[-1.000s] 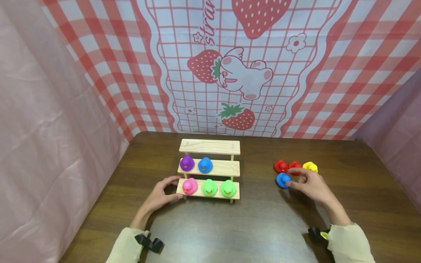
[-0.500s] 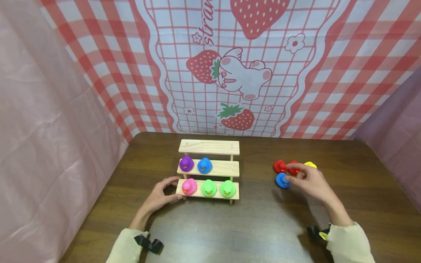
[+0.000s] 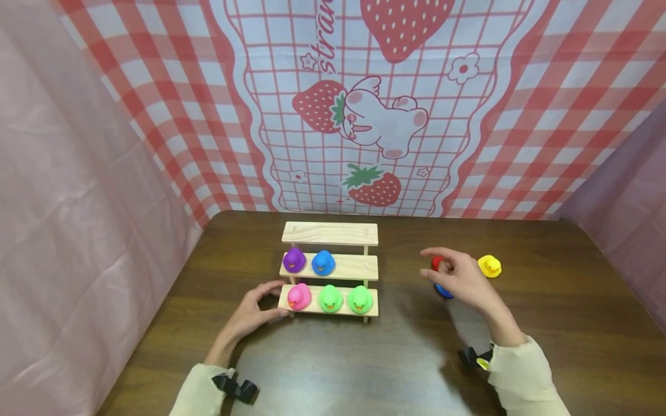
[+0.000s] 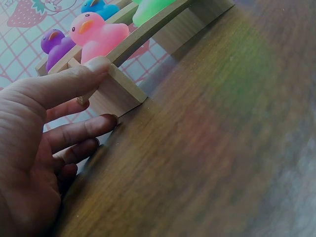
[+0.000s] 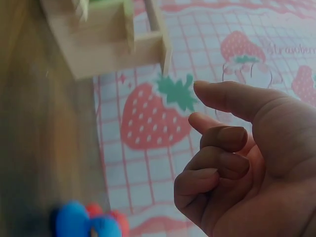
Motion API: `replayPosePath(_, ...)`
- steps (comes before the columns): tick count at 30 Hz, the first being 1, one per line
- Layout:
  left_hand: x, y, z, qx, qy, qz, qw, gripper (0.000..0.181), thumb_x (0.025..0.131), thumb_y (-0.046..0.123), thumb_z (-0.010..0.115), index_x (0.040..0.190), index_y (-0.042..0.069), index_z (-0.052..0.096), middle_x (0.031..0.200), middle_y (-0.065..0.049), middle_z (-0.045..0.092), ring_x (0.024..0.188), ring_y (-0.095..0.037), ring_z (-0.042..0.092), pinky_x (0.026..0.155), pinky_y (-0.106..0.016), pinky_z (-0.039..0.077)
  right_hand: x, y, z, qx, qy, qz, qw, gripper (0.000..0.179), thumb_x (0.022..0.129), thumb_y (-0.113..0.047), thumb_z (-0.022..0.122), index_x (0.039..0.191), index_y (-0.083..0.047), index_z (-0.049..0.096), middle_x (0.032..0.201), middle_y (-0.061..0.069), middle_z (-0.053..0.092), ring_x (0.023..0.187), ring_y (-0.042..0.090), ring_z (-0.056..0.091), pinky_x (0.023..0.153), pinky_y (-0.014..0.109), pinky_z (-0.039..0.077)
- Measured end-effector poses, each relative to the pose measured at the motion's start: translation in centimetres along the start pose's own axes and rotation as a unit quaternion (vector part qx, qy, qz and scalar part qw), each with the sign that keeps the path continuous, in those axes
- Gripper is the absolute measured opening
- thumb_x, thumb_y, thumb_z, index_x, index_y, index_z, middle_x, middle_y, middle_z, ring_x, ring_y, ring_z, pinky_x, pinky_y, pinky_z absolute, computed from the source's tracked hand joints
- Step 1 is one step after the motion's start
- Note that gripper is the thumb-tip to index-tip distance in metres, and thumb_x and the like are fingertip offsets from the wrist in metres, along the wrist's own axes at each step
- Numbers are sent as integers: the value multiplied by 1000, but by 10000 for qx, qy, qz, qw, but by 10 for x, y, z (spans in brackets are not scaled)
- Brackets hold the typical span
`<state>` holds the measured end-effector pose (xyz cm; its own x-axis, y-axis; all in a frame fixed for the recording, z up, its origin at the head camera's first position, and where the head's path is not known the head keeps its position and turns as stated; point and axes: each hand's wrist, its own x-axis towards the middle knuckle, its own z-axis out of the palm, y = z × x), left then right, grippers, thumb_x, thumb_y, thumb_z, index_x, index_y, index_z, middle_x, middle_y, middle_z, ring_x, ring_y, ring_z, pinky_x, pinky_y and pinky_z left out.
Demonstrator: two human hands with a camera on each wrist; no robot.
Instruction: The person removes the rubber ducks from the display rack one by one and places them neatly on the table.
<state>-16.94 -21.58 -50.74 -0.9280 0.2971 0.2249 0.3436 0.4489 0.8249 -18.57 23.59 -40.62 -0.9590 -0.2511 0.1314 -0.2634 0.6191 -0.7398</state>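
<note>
A three-step wooden stand (image 3: 330,233) is on the table, its left end held by my left hand (image 3: 248,312). In the left wrist view the thumb lies against the lowest step's end, with fingers behind it. A pink duck (image 3: 299,296) and two green ducks (image 3: 330,299) sit on that step; a purple duck (image 3: 294,260) and a blue duck (image 3: 323,263) are on the middle one. My right hand (image 3: 463,277) hovers with nothing in it, thumb and forefinger apart, other fingers bent. Beneath it, a loose blue duck (image 5: 89,222) and red ducks (image 3: 436,263) are partly hidden.
A yellow duck (image 3: 489,266) sits to the right of my right hand. Behind the table (image 3: 333,358) hangs a red-and-white strawberry cloth (image 3: 385,115), and a pale pink curtain (image 3: 88,202) lines the left side.
My right hand has left the loose blue duck and moved left and up, empty, now covering most of the red ducks. The left hand stays at the stand.
</note>
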Motion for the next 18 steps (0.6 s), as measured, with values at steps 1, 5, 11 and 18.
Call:
replayPosePath(1, 0, 0, 0, 1, 8, 5, 10000, 60, 77, 10, 85, 132, 2, 62, 105, -10, 73, 104, -8, 60, 102, -35, 45, 2, -5, 3, 63, -34, -5, 10000, 40, 91, -20, 74, 126, -4, 63, 58, -4, 42, 49, 5, 36, 48, 25, 33)
replayPosePath(5, 0, 1, 0, 1, 24, -10, 10000, 59, 77, 11, 85, 131, 2, 62, 104, -10, 73, 104, -7, 59, 102, -35, 45, 13, -22, 17, 236, -139, -37, 9996, 41, 89, -21, 76, 125, -5, 64, 57, -3, 42, 48, 4, 36, 48, 24, 32)
replayPosePath(11, 0, 0, 0, 40, 19, 20, 10000, 59, 77, 11, 85, 131, 2, 63, 104, -10, 73, 103, -7, 59, 101, -34, 45, 26, -46, 40, 392, -198, -220, 9988, 39, 87, -17, 77, 123, -7, 66, 57, -4, 42, 49, 5, 36, 50, 23, 33)
replayPosePath(18, 1, 0, 0, 129, 24, 92, 9999, 59, 76, 10, 85, 131, 2, 63, 105, -10, 73, 103, -8, 60, 100, -34, 46, 38, -64, 67, 369, -285, -492, 9977, 36, 86, -16, 77, 121, -9, 68, 56, -6, 44, 49, 4, 39, 51, 23, 35)
